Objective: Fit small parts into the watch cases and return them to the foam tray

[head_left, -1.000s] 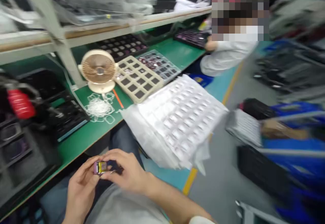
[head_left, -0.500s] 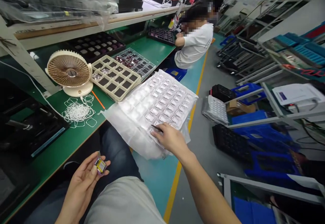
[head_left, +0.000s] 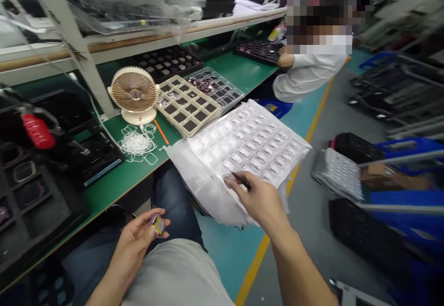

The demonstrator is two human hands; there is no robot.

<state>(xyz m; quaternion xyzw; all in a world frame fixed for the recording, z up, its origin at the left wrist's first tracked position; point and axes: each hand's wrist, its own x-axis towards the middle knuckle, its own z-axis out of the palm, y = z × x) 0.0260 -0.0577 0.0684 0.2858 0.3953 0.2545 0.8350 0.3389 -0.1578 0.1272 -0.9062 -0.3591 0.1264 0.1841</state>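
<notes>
My left hand (head_left: 137, 236) is closed round the edges of a small square device part (head_left: 158, 225) with a purple rim and a yellow and silver inner face, held above my lap. In my right hand (head_left: 262, 202) is a pair of dark tweezers (head_left: 242, 180), pinched between thumb and fingers over the near edge of a clear plastic blister tray (head_left: 210, 147). Rows of the tray's pockets hold small frame-like pieces; pockets at its left look bare. Whether the tweezer tips grip anything is too blurred to tell. White film (head_left: 194, 183) lies under the tray.
On the green bench (head_left: 104, 183) are a fan (head_left: 133, 95), a pile of white ring gaskets (head_left: 137, 145), an orange stick (head_left: 161, 131) and a beige compartment tray (head_left: 189, 104). A black fixture (head_left: 93, 158) stands left. A co-worker (head_left: 308, 74) sits farther along.
My view has turned left, so the scene sits farther right and a black foam tray shows at left. My right hand stays over the tray's near side, the tweezers now angled differently.
</notes>
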